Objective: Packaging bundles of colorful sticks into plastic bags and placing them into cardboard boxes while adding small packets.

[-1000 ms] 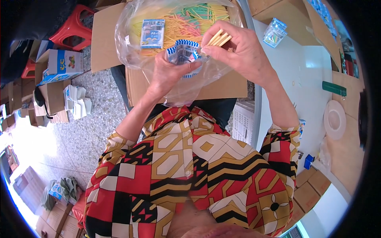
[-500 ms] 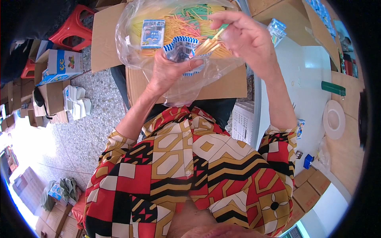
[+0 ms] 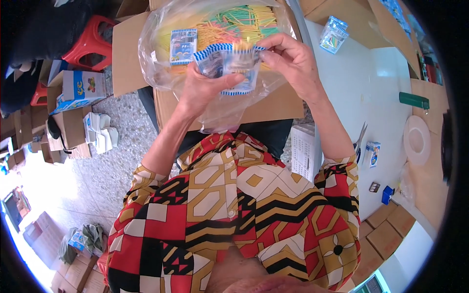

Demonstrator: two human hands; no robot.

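Note:
My left hand (image 3: 199, 93) is closed round small plastic packets with blue-and-white striped edges, its thumb lying across the front. The front packet (image 3: 242, 80) holds a bunch of thin pale sticks (image 3: 241, 45) whose tips stick out at its mouth. Behind it, to the left, shows another packet (image 3: 210, 64). My right hand (image 3: 295, 68) pinches the front packet's upper right corner between thumb and fingers. Beyond both hands, a large clear plastic bag (image 3: 222, 110) lines a carton and holds many loose coloured sticks (image 3: 249, 22). A printed packet (image 3: 183, 46) lies on these sticks.
On the right, a white table (image 3: 342, 93) bears filled packets (image 3: 334, 35), scissors (image 3: 360, 139) and a green object (image 3: 414, 100). A white crate (image 3: 303, 149) stands beside my legs. Red stools (image 3: 88, 46) and cartons (image 3: 80, 88) stand at left.
My right hand has come down and left from above the packet to its upper corner. The sticks it held at a slant now stand upright inside the packet.

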